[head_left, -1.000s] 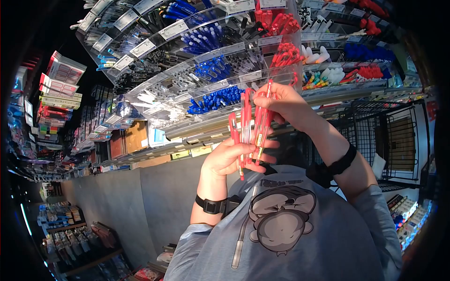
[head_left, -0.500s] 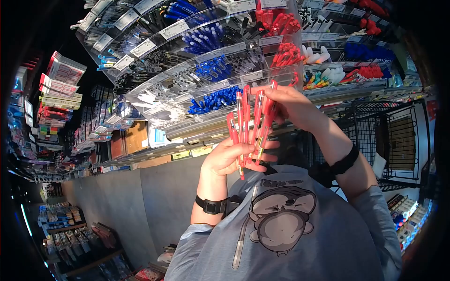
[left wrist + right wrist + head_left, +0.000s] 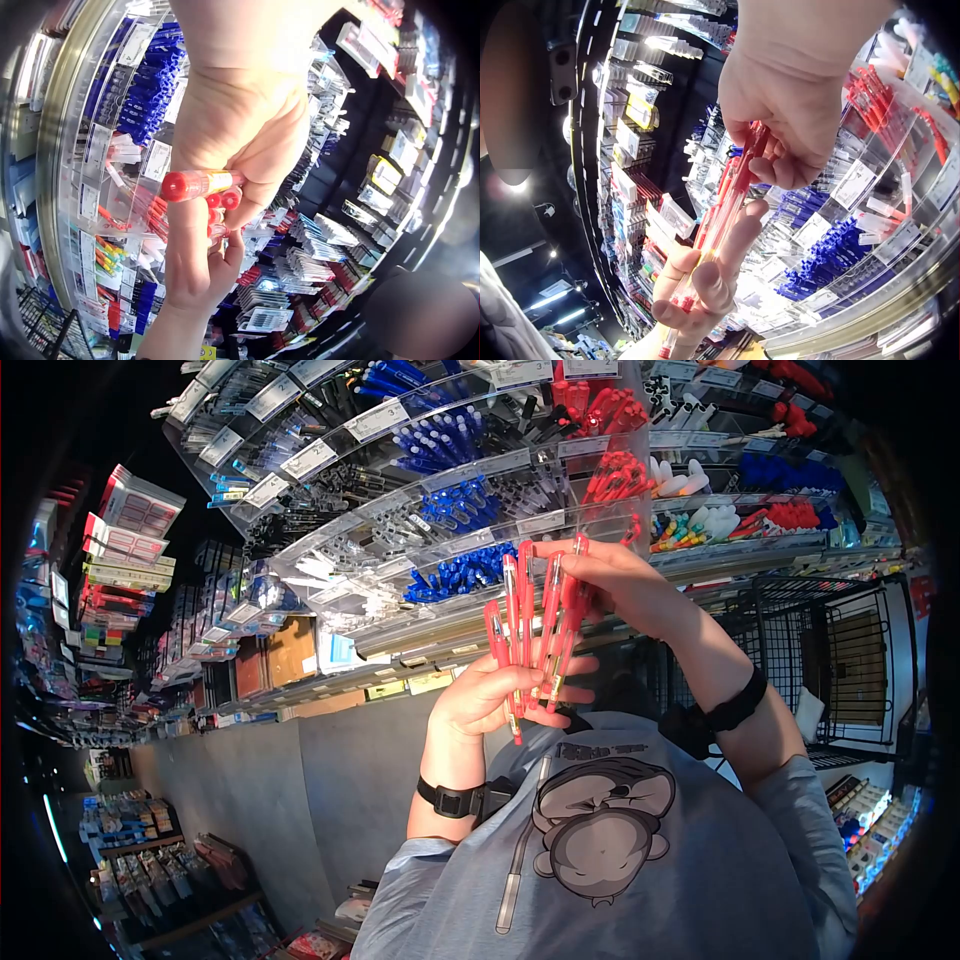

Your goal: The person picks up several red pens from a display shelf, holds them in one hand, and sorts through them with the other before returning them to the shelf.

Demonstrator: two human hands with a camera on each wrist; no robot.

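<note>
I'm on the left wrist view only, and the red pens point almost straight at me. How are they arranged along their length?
Observer: The head view shows the red pens side by side in a loose fan, rising from the left hand toward the shelf.
Operator: And where does the other grip sit on them?
Observer: In the right wrist view, the right hand grips near the end farther from the left hand; I can't tell how many pens it has.
Operator: Anything strapped on near the left hand?
Observer: Yes, from the head view: a black strap with a buckle goes round the left forearm.
</note>
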